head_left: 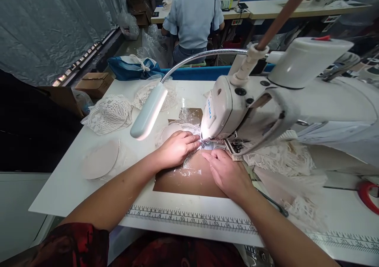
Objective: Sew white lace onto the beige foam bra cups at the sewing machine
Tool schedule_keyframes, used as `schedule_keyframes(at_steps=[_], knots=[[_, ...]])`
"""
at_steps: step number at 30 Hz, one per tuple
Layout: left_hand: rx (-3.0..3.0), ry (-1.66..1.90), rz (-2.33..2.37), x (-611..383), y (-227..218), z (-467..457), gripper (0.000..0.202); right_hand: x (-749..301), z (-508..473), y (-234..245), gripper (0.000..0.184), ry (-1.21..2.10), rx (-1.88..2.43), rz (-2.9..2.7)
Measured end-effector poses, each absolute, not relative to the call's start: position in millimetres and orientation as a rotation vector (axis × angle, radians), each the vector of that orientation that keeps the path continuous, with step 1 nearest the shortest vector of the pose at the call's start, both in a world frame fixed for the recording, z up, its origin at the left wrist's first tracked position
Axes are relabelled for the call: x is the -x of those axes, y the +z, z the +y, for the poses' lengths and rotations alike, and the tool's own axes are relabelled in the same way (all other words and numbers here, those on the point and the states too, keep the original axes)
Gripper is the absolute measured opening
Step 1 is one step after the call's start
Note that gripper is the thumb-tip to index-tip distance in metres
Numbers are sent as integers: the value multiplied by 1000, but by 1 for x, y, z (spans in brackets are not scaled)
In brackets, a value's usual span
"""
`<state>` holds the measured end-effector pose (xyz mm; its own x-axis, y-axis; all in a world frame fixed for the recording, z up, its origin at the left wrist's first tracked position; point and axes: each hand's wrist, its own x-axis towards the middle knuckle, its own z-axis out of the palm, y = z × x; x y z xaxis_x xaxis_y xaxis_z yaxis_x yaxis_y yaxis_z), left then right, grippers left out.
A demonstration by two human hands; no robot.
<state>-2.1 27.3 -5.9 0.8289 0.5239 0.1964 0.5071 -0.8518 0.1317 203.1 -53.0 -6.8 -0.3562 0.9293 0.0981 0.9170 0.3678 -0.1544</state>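
Observation:
My left hand lies palm down with its fingers stretched out on a piece of white lace fabric, a bra cup by its shape, left of the needle. Its fingertips press the fabric close to the presser foot of the white sewing machine. My right hand rests to the right of the needle, index finger pointing at the presser foot and the other fingers curled in. Whatever those curled fingers hold is hidden. Under both hands lies a brown sheet with clear tape on it.
A lamp on a bent metal neck hangs over the table's left side. Lace cups and a plain beige cup lie there. More lace and a red tape roll lie right. A person sits ahead.

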Motion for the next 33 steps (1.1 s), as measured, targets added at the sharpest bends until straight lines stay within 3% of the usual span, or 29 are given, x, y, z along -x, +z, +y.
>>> schedule_keyframes(at_steps=[9,33], knots=[[-2910,222,1075,8,12,5,33,-207,-53,-6,38,171,1547,-2387],[-2893,362,841,-2,-3,-2,35,-199,-51,-1,39,137,1684,-2462]])
